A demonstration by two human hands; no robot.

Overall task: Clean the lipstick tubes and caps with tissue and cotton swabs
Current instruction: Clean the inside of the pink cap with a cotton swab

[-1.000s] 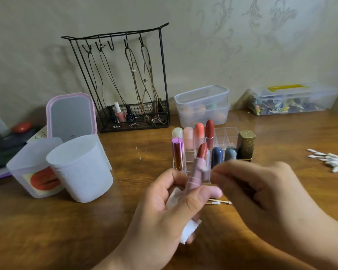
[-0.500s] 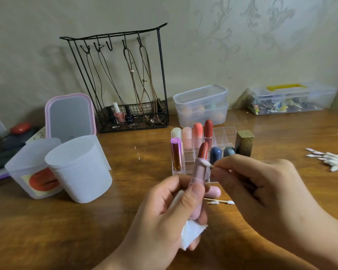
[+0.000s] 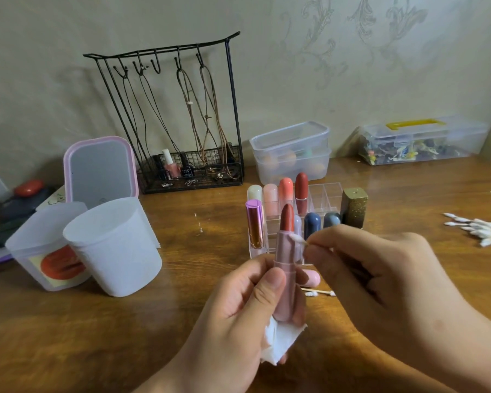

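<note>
Two hands at work: the left hand (image 3: 244,310) grips an open lipstick (image 3: 286,268) and tissue (image 3: 281,340); the right hand (image 3: 380,276) pinches a swab (image 3: 297,239) against the tube's rim.

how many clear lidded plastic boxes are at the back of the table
3: two stacked boxes behind the lipstick organizer, and one with a yellow handle further right by the wall. Others may sit out of frame.

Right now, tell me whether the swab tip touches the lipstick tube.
Touching: the head view shows the swab tip pressed against the lipstick tube rim, no gap.
</note>
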